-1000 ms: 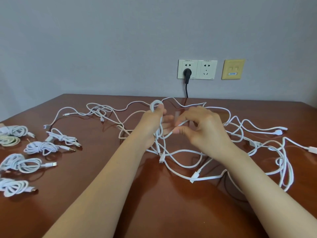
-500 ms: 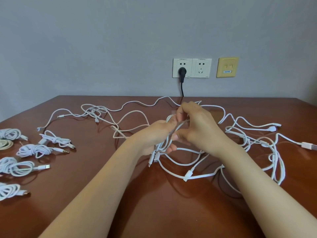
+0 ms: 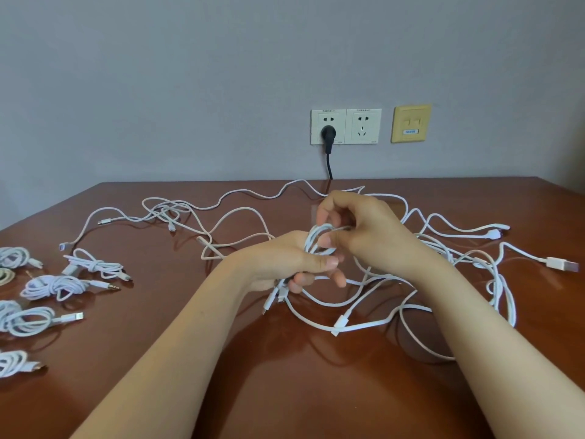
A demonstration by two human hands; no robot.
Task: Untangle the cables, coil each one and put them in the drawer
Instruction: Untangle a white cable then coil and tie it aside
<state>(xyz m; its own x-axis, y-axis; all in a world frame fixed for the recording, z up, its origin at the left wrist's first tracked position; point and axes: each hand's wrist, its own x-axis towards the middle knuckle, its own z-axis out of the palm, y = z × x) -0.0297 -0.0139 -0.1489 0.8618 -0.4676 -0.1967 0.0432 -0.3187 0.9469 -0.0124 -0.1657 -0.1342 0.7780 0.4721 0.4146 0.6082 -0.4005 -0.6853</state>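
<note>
coil of thin white cable point(image 3: 313, 237) mid-table, gripped by both hands: left hand point(image 3: 281, 264) curled round lower loops, right hand point(image 3: 367, 229) pinching top turn. loops upright; loose white cable tangle point(image 3: 505, 296) toward right edge of glossy brown wooden table point(image 3: 316, 391), nearer right hand.

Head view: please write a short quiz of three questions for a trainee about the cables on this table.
1. True or false: the finished bundles lie by the person's right arm.
2. What does the left hand grip? A) white coil B) scissors C) nothing
3. Fill in: the plug in the wall socket is coloured ___.
Key: 1 false, they lie on the left; 2 A; 3 black.
</note>
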